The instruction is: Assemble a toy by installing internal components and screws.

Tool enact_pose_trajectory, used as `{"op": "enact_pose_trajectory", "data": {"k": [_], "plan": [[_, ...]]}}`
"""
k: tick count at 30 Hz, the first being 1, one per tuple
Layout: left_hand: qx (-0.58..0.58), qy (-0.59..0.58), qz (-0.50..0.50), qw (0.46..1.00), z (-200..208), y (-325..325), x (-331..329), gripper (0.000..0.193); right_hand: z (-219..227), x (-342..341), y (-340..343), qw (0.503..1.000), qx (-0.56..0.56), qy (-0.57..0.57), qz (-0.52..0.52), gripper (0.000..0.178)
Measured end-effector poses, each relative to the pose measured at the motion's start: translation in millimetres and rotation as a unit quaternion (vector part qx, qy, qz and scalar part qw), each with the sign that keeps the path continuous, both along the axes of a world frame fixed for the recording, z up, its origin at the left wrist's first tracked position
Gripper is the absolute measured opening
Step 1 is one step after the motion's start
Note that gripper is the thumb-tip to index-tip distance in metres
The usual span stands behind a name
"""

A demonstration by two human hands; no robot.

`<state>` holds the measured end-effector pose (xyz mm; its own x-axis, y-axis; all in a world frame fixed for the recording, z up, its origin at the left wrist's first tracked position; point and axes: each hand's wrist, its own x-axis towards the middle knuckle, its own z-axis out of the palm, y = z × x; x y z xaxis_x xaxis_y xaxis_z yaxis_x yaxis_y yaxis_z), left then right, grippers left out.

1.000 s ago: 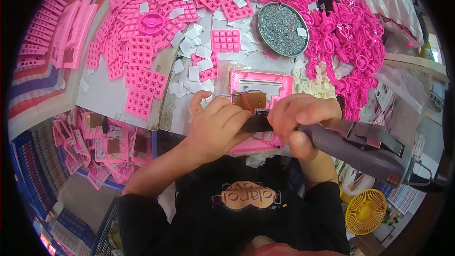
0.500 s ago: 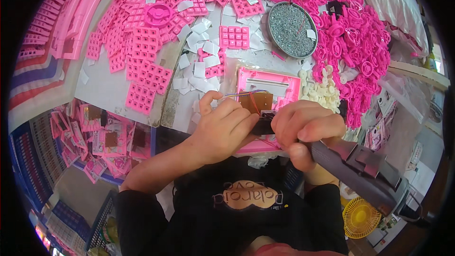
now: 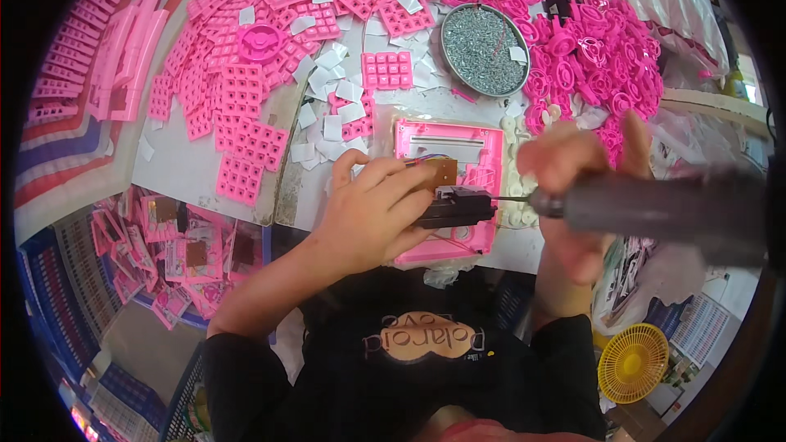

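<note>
My left hand (image 3: 360,209) is closed around a black plastic mechanism (image 3: 460,209), held level over an open pink plastic casing (image 3: 489,233). Beside its fingers a small brown circuit board (image 3: 444,170) with thin coloured wires shows above the casing. A dark electric screwdriver (image 3: 655,211) lies sideways in my right hand (image 3: 565,155), which is blurred by motion. Its thin bit points left and reaches the right end of the black mechanism; I cannot tell whether it touches. The fingertips of my left hand are partly hidden behind the mechanism.
Pink keypads (image 3: 241,90) and white paper slips (image 3: 332,127) spread over the table's left. A round tray of screws (image 3: 485,49) stands behind the casing, with magenta parts (image 3: 585,65) to its right. Cream plastic pieces (image 3: 514,143) lie alongside. A yellow basket (image 3: 632,363) sits low right.
The screwdriver has swung from slanting down at the right to level, its bit now by the black mechanism's end. My right hand has moved right, away from my left hand.
</note>
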<state>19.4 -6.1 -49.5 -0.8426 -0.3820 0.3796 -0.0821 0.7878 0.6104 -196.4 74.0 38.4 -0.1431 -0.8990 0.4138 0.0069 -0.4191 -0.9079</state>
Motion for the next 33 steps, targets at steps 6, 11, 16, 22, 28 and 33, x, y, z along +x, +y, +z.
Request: {"op": "enact_pose_trajectory", "data": {"k": [6, 11, 16, 22, 28, 33], "plan": [[0.053, -0.039, -0.098, 0.993, 17.8, -27.6, -7.3, 0.039, -36.9, -5.2, 46.4, 0.887, 0.224, 0.402, -0.032, 0.086], [0.078, -0.078, -0.164, 0.980, 22.2, -49.8, -21.2, 0.023, -35.6, -0.7, 45.4, 0.864, 0.133, 0.481, -0.064, 0.062], [0.100, -0.032, -0.192, 0.976, 13.8, -54.5, -29.9, 0.014, -16.9, -8.2, 64.2, 0.838, 0.136, 0.520, -0.091, 0.059], [0.074, -0.037, -0.121, 0.989, 14.1, -45.1, -27.9, 0.014, -0.7, -34.0, 140.5, 0.815, 0.193, 0.487, -0.247, 0.054], [0.023, -0.056, -0.065, 0.996, 20.0, -31.0, -28.2, 0.014, -47.2, -70.3, 284.8, 0.663, 0.359, 0.375, -0.539, 0.045], [0.068, -0.061, -0.030, 0.995, 31.9, -22.5, -27.7, 0.014, -72.0, -64.7, 330.9, 0.604, 0.375, 0.374, -0.595, 0.047]]}}
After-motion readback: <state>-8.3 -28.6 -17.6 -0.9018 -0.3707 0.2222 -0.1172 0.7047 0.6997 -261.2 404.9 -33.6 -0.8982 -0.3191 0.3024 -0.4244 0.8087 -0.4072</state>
